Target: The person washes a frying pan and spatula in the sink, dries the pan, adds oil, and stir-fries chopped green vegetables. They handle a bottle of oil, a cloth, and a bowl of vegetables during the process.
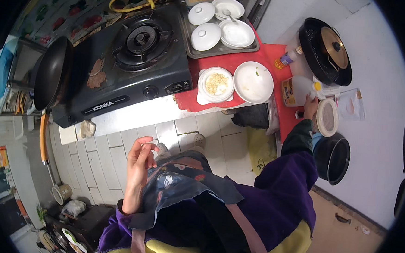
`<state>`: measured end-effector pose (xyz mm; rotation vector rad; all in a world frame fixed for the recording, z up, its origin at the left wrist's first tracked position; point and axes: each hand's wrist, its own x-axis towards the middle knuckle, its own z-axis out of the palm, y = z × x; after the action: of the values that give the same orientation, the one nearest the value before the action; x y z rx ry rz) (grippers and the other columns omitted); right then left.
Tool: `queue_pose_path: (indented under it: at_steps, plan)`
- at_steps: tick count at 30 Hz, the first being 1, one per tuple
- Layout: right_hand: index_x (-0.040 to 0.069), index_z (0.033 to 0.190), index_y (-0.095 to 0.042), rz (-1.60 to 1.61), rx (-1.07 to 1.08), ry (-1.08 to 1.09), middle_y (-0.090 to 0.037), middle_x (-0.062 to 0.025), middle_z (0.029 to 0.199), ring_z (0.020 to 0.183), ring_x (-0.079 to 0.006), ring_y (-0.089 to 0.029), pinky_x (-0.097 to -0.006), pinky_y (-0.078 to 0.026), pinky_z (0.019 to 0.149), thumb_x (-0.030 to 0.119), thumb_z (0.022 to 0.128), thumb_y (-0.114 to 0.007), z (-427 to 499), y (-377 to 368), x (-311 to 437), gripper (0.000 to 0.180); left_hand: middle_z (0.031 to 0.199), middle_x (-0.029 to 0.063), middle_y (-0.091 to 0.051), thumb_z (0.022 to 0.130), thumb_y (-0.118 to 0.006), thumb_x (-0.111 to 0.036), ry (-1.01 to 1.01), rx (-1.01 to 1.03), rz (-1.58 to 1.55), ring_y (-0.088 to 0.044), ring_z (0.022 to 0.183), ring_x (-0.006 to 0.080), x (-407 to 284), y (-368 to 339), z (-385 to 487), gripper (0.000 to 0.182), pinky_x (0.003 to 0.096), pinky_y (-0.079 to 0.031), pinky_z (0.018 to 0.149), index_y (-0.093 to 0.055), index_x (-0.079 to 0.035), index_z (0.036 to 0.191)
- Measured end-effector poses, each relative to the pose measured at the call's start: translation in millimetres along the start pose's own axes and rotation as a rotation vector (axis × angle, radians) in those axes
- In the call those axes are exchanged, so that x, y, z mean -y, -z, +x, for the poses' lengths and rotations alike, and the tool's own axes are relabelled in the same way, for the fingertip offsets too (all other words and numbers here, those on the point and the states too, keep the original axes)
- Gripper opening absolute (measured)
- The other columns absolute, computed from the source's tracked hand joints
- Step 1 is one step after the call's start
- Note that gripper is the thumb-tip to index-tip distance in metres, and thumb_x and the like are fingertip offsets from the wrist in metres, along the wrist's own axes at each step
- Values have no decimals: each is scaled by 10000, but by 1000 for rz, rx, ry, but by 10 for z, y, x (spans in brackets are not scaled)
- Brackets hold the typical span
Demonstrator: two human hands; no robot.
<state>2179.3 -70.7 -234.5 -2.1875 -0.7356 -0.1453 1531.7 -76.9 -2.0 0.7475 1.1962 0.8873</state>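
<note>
My right hand [310,107] is at the neck and handle of a translucent plastic jug [298,90] with a yellow cap and a printed label. Its fingers are bent around the handle, partly hidden. My left hand [141,161] hovers before the apron [184,188], holding nothing, its fingers loosely curled and apart. On the red counter mat [206,62], a white bowl holds chopped pale garlic-like bits [216,84]. Right beside it sits a white dish [253,82] with a few green scraps. A small dark-capped container [299,114] stands near my right wrist.
A black KONKA gas stove [140,67] carries a wok [53,74], its handle jutting past the front edge. A metal tray [224,53] bears lidded white bowls. Near the wall are a bottle [288,58], a black steamer pot [306,53], a round tub [327,117] and a black pot [332,158].
</note>
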Motion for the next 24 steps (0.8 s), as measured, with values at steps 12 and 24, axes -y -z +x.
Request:
queue_pose_path:
  at_steps: [12,24]
  plan:
    - [42,1031,-507,587,141,15,-528,-52,911,822,-146,-479,-286,-413,699,275,837,-490,-497,1417,902,303,865,32,-564,842,-496,-103,11,416,168,-510,636,60,-417,303,-262,181,169,-399,552,-516,-43,1012]
    - [7,1032,-496,642,443,428,-431,37,706,601,-16,-356,-146,-281,534,193,859,-481,-2493,1744,4478,254,693,148,-598,768,-590,-98,-935,601,754,-594,598,209,-2475,2640,-1153,170,281,-481,531,-616,69,783]
